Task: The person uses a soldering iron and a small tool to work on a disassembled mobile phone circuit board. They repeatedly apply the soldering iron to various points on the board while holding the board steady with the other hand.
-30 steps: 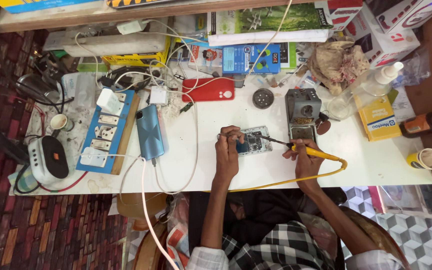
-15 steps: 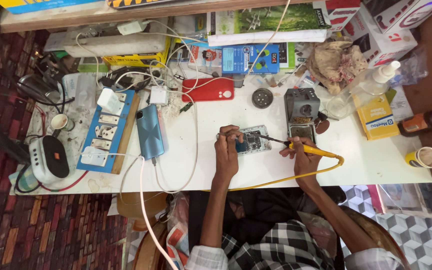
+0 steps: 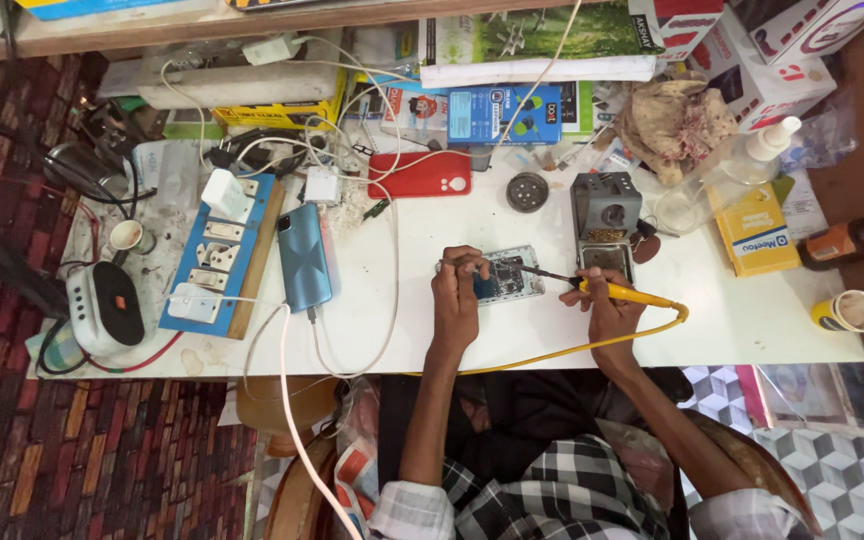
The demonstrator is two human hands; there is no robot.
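Observation:
An opened phone [image 3: 505,274] with its circuit board showing lies on the white table [image 3: 712,310]. My left hand [image 3: 456,290] rests on its left end and pinches a thin metal tool over the board. My right hand [image 3: 604,305] grips a yellow-handled soldering iron [image 3: 620,291]; its dark tip points left and reaches the phone's right edge. The iron's yellow cord loops right and runs back along the table's front edge.
A grey soldering-iron stand [image 3: 606,218] sits just behind my right hand. A blue phone [image 3: 303,256] on a white cable, a blue socket board [image 3: 220,250], a red phone case [image 3: 422,174], a yellow box [image 3: 757,230], a paper cup [image 3: 850,311] and tangled cables crowd the table.
The soldering iron's tip has moved slightly left toward the phone board. My left hand stays on the phone's left end.

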